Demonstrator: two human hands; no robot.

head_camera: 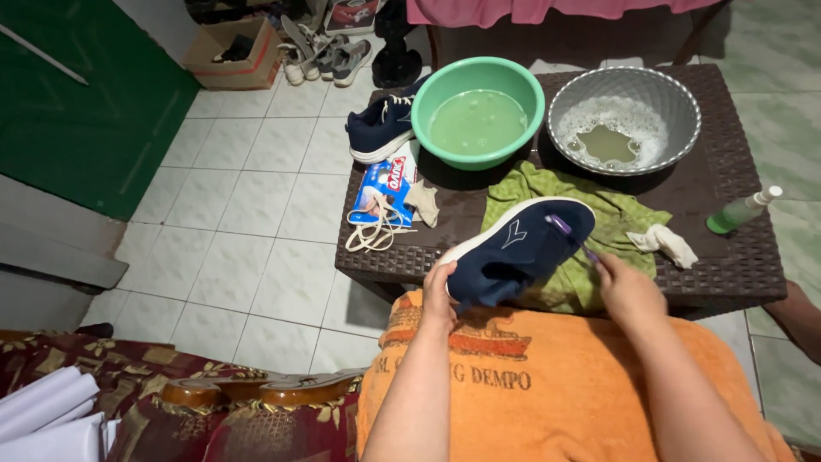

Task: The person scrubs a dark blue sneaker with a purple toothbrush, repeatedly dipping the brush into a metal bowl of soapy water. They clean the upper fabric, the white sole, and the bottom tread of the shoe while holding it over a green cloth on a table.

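Leftward on the wicker table, a flat blue-and-red packet lies beside white laces; a cardboard box sits on the floor. Left hand grips the navy shoe above the orange towel. Right hand pinches a purple brush against the shoe.

The shoe lies between the fingers of the left hand and those of the right hand, above a towel on the lap. A brush, at the right fingertips, rests on the shoe. Under the shoe, beyond the fingers, a cloth lies on the table. Farther beyond stand two basins side by side. Left of the left fingers lie laces, with a second shoe behind them. Right of the right fingers lie a rag and a bottle.
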